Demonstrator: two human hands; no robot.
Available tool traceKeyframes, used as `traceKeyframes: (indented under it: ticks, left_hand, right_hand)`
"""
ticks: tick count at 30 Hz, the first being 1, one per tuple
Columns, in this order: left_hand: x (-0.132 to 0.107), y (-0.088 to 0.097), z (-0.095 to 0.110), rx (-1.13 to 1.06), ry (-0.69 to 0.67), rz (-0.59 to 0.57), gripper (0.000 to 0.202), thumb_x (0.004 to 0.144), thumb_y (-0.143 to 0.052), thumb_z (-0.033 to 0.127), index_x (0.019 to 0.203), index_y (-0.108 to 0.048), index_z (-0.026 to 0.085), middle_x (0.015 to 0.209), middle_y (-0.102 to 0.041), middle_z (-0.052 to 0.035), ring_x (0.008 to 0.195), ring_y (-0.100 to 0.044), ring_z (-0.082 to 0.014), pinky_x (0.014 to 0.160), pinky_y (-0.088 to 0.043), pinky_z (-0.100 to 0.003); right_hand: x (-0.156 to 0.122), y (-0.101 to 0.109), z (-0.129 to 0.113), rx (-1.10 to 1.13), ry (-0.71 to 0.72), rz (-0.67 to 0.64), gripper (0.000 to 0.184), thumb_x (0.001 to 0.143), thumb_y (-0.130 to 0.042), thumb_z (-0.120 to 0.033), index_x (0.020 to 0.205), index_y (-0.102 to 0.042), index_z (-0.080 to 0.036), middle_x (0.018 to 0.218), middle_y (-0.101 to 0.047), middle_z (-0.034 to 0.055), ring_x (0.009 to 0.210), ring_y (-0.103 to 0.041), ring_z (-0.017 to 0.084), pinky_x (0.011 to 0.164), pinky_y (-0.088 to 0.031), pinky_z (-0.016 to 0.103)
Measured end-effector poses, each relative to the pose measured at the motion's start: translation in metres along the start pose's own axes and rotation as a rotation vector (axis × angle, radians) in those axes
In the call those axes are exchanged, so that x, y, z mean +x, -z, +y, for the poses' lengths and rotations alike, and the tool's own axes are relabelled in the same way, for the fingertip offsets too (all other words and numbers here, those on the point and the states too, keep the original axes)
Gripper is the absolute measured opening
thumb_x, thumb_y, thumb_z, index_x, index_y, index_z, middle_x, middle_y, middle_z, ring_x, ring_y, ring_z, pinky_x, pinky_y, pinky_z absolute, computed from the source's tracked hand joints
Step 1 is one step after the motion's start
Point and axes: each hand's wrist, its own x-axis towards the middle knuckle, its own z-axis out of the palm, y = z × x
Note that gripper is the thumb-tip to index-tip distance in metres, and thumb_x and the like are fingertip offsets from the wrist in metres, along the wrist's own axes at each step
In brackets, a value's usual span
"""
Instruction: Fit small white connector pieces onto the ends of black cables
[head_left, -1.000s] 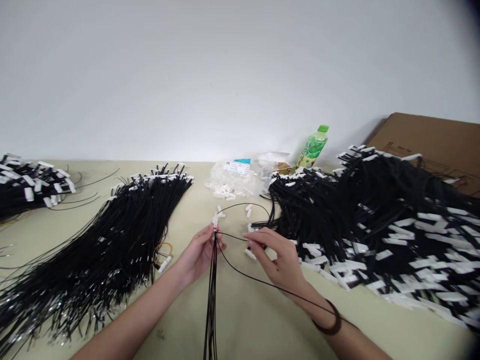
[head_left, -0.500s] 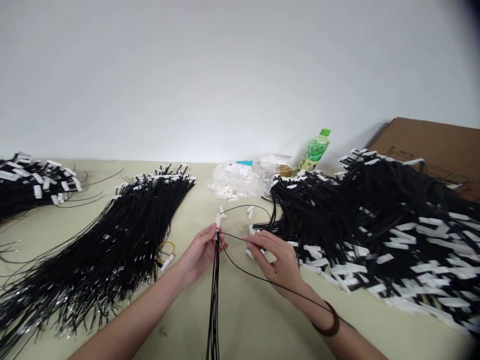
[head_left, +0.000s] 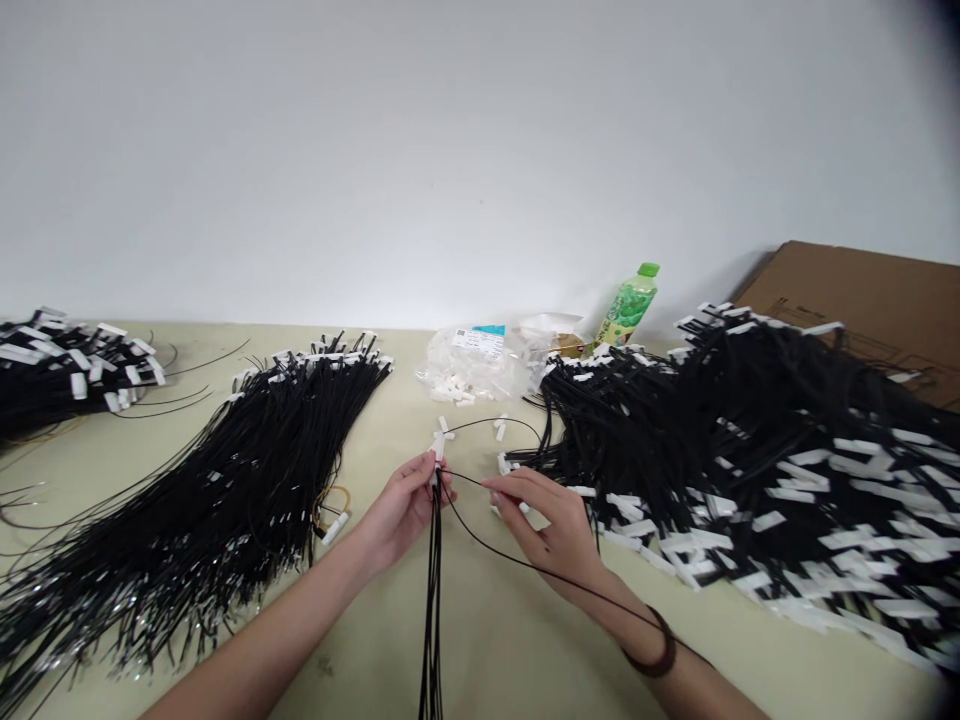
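My left hand (head_left: 397,510) is closed on the top of a thin bundle of black cords (head_left: 431,600) that hangs down toward me, a white clip (head_left: 437,445) sticking up above its fingers. My right hand (head_left: 551,525) pinches a single black cord (head_left: 495,545) that loops from the bundle and runs across under my right wrist. A dark band circles that wrist. Small white clips (head_left: 499,430) lie loose on the table just beyond both hands.
A long heap of black cords (head_left: 225,490) lies to the left, another (head_left: 52,370) at the far left. A large pile of white-tagged cords (head_left: 750,450) fills the right. At the back stand a clear bag of white clips (head_left: 469,365), a green bottle (head_left: 626,305) and a cardboard box (head_left: 862,300).
The view has tilted slightly, so everything sits a little lower. My right hand's fingertips have slid a little closer to the left hand along the single cord.
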Motion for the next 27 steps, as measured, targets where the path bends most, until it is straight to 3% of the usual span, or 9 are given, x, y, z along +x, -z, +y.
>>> traceKeyframes:
  ticks: [27]
  left_hand:
    - [-0.0018, -0.0041, -0.0001, 0.042, -0.022, -0.009, 0.016, 0.068, -0.069, 0.026, 0.070, -0.061, 0.012, 0.062, -0.056, 0.0004, 0.058, -0.052, -0.0083, 0.062, -0.043, -0.023]
  right_hand:
    - [-0.0018, -0.0011, 0.0009, -0.002, 0.008, -0.037, 0.020, 0.084, -0.044, -0.012, 0.096, -0.060, -0.017, 0.074, -0.058, 0.0033, 0.065, -0.053, 0.010, 0.058, -0.045, 0.020]
